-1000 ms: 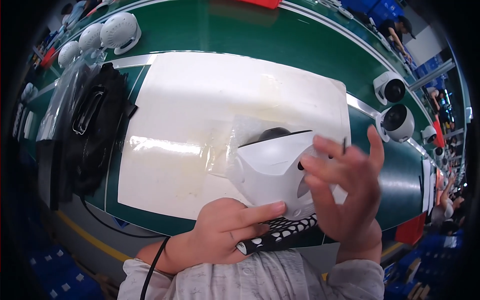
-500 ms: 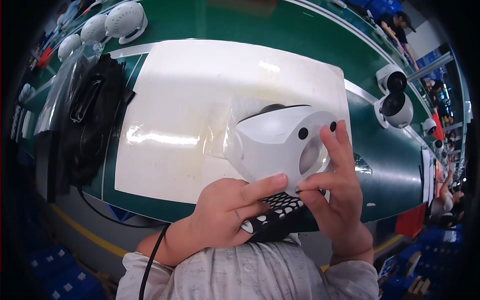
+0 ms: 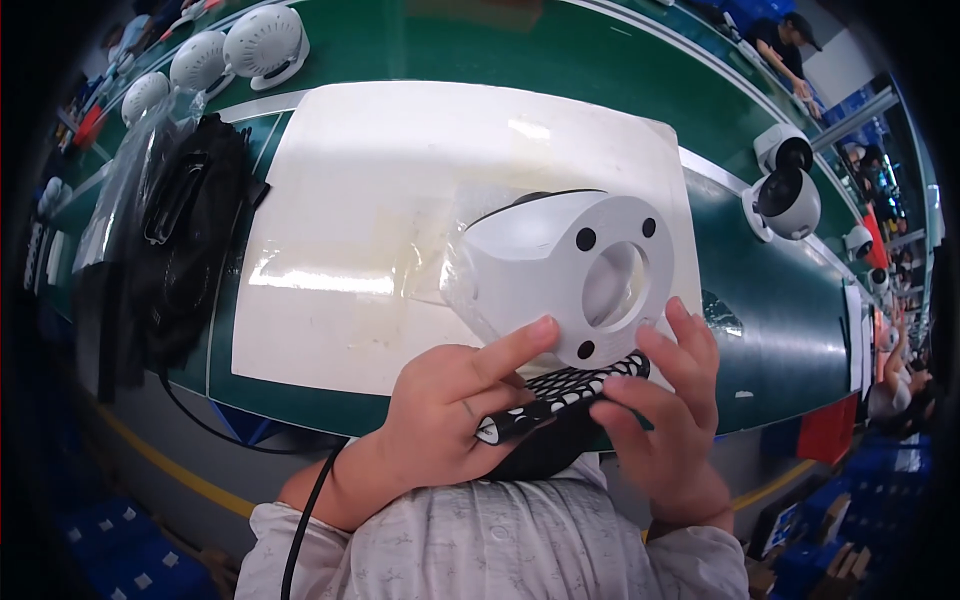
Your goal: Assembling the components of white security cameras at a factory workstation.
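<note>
A white plastic housing (image 3: 510,265) rests tilted on the mat, its ring-shaped base toward me. Three round black pads, one of them the lower pad (image 3: 586,350), sit on the ring around a central hole. My left hand (image 3: 445,410) grips a black-and-white sheet of round pads (image 3: 560,392), while its outstretched index finger lies against the housing's lower edge. My right hand (image 3: 665,400) has its fingers apart and appears to hold nothing. Its index fingertip is at the ring's lower right, and its thumb and another finger are beside the sheet's right end.
A pale mat (image 3: 340,200) covers part of the green table. Black cloth-like material (image 3: 190,240) and clear plastic lie at the left. White round devices (image 3: 265,45) stand at the back left, a black-faced one (image 3: 790,200) at the right. A black cable (image 3: 310,520) crosses my left forearm. People work farther off.
A round black pad that my right fingers pinched is now on the ring's lower part. My right hand has moved down and its fingers have spread. The ring has turned more into view.
</note>
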### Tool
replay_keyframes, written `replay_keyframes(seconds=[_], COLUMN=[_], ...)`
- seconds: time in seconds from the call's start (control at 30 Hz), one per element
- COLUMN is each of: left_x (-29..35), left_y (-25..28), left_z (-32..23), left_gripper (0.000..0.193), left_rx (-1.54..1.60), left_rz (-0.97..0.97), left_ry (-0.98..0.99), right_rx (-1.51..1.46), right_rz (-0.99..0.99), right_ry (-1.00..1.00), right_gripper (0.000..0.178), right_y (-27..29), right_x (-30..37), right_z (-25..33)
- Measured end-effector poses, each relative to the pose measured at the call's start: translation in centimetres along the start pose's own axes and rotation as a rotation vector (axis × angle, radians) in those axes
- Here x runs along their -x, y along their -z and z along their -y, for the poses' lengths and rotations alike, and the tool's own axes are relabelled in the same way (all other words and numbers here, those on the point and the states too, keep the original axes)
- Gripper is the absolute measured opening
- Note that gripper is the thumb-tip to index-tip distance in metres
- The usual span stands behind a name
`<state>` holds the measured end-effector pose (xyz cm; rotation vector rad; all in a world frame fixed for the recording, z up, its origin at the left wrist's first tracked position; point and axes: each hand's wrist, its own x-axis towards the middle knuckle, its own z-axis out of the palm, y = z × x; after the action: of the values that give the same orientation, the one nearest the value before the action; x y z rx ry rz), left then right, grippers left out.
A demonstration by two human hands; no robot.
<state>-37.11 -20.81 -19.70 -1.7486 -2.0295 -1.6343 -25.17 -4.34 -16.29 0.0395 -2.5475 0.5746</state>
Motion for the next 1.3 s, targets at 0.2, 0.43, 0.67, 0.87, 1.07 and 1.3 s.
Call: replay_keyframes(seconds=[0.2,0.43,0.67,0.87,1.07,1.3], left_x=[0.2,0.5,0.1,0.4,0.1,0.2], left_y=[-0.8,-0.7,-0.7,-0.8,-1.6,-1.2], left_z=[-0.1,0.2,-0.3,-0.3,-0.2,-0.1], left_gripper=[0.022,0.034,0.033,0.037,0.016,0.024], left_rx=[0.009,-0.022,-0.027,-0.029,-0.032,-0.040], left_rz=[-0.060,-0.012,-0.011,-0.004,-0.145,-0.089], left_ry=[0.025,-0.005,-0.004,-0.004,0.012,-0.014], right_rx=[0.025,-0.214,0.034,-0.202,-0.382,0.361], right_rz=[-0.026,-0.157,-0.218,-0.240,-0.136,-0.050], right_ry=[0.232,-0.065,0.305,-0.166,-0.229,0.082], right_gripper=[0.006,0.008,0.013,0.008,0.008,0.016], right_y=[-0.4,-0.1,-1.5,-0.1,-0.2,1.0], right_x=[0.1,-0.8,1.1,-0.2,-0.8,0.7], right_z=[-0.8,-1.9,-1.7,-2.9,-3.7,-3.0])
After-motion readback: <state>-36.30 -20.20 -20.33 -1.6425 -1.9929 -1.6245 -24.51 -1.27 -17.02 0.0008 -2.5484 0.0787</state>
